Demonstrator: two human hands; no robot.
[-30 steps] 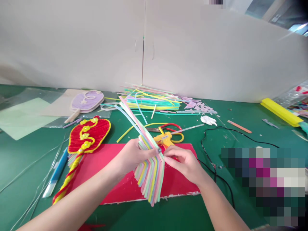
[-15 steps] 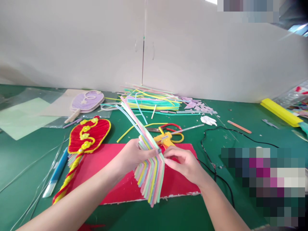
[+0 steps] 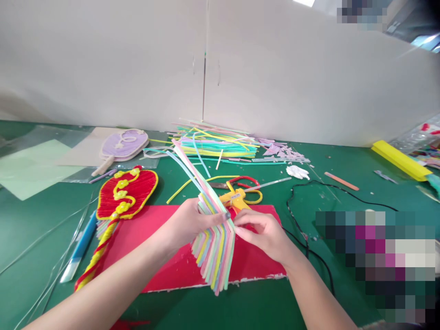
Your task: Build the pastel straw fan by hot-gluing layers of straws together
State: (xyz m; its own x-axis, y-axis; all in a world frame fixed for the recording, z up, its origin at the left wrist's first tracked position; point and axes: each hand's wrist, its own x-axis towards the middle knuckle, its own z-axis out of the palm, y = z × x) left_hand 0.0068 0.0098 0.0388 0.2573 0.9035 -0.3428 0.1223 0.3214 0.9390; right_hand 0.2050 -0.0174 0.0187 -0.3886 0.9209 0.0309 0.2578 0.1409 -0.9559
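Note:
My left hand [image 3: 187,221] is closed around a layered bundle of pastel strips [image 3: 216,256], pink, yellow, green and blue. Its thumb lies across the front. Each strip bends near the middle, and the lower ends fan out in a stepped row; a few longer ends stick up to the left. On the bundle's right edge, by the bend, the fingers of my right hand [image 3: 261,232] pinch the outermost strip. Below both hands lies a red board [image 3: 161,270] with a ragged front edge. Just behind them rest a yellow glue gun [image 3: 236,198] and scissors [image 3: 255,197], partly overlapping.
A red-and-yellow fan [image 3: 134,195] lies left, beside a blue-handled tool [image 3: 84,243]. Behind it is a lilac fan [image 3: 125,146]. Loose strips [image 3: 220,149] are heaped by the white partition [image 3: 275,78]. A black cord [image 3: 292,201] curves across the right side, near an orange stick [image 3: 341,181].

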